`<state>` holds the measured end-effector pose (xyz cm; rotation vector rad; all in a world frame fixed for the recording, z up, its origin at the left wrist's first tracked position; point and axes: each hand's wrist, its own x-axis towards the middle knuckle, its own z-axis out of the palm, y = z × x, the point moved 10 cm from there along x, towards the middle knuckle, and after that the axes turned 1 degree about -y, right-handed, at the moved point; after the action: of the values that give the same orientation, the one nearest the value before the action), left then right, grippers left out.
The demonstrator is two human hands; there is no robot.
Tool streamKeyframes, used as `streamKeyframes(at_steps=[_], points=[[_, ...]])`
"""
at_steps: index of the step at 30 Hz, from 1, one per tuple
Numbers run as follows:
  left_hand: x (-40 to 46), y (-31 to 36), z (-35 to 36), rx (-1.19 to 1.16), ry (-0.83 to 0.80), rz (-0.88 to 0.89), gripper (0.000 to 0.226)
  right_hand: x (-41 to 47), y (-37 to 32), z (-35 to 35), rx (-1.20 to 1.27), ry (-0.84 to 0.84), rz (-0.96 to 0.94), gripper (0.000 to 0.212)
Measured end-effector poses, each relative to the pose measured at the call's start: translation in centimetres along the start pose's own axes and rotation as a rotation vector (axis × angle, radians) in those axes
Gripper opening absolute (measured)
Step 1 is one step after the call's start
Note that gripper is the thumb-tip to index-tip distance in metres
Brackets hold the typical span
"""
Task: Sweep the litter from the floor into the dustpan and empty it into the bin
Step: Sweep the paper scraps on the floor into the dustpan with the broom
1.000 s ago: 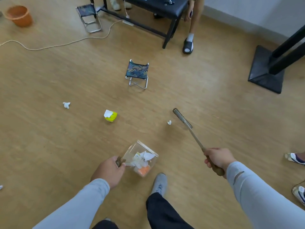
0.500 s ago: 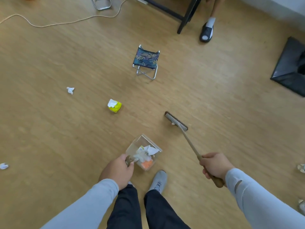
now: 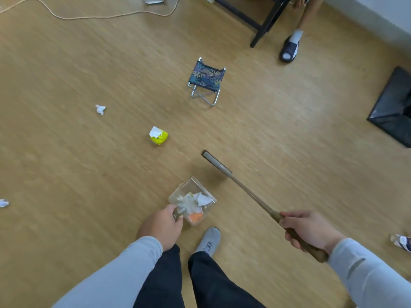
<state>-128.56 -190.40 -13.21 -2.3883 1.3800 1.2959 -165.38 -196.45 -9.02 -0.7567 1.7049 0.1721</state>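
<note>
Your left hand (image 3: 161,227) pinches the loaded dustpan (image 3: 193,201); right hand (image 3: 308,230) wraps the broom (image 3: 242,190). Yellow litter (image 3: 158,135) sits well ahead. Tilt the pan while reaching and the contents likely spill.

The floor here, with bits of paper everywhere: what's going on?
A person is sweeping up litter. The right hand grips the handle of a long broom, whose head rests on the wooden floor. The left hand holds a clear dustpan that already has crumpled paper and something orange in it. Still on the floor are a yellow wrapper and two white paper scraps. No bin is in view.
</note>
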Motion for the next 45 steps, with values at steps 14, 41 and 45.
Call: streamKeyframes(at_steps=[14, 41, 45], points=[[-2.3, -11.7, -9.2, -0.420, 0.161, -0.204, 0.042, -2.3, -15.0, 8.8, -0.138, 0.006, -0.142, 0.026], [9.0, -15.2, -16.0, -0.640, 0.318, -0.501, 0.014, 8.4, -42.5, 20.0, -0.563, 0.007, -0.262, 0.015], [9.0, -13.1, -14.6, -0.645, 0.324, -0.513, 0.014, 10.1, -41.1, 21.4, -0.663, -0.054, -0.223, 0.018]])
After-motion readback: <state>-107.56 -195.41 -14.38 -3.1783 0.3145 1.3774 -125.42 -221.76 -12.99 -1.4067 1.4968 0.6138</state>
